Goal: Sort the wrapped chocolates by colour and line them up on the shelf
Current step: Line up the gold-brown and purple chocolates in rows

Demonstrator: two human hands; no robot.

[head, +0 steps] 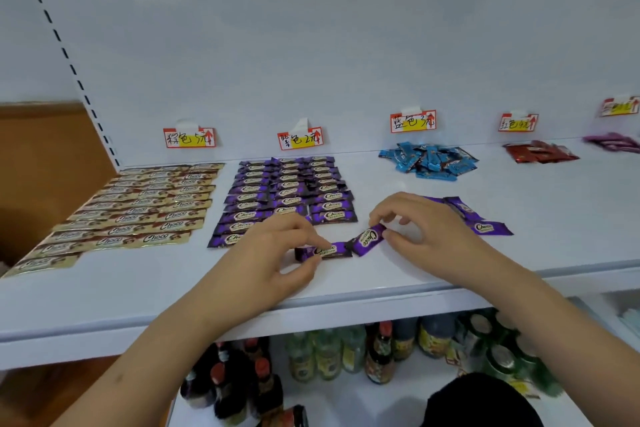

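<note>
In the head view, the left hand pinched a purple chocolate that lay flat on the white shelf, forefinger on its top and thumb curled at its near edge. The right hand pinched a second purple chocolate by its right end, thumb and forefinger closed on the wrapper while the other fingers arched above it. That bar sat at a slant, and its lower left end touched the right end of the first. Both lay near the front edge of the shelf, just in front of the purple rows, which stood in three neat columns under a purple price tag. To the left of them the gold chocolates were lined up in rows under their own gold price tag. Behind the right hand a few loose purple chocolates lay on the shelf, partly hidden by the hand. Farther back a heap of blue chocolates sat unsorted below a blue price tag, and to its right a small pile of red chocolates lay under a red price tag. At the far right edge some pinkish-purple wrappers showed, too blurred to tell what they were. Below the shelf, bottles with red and dark caps stood in rows on a lower shelf.
</note>
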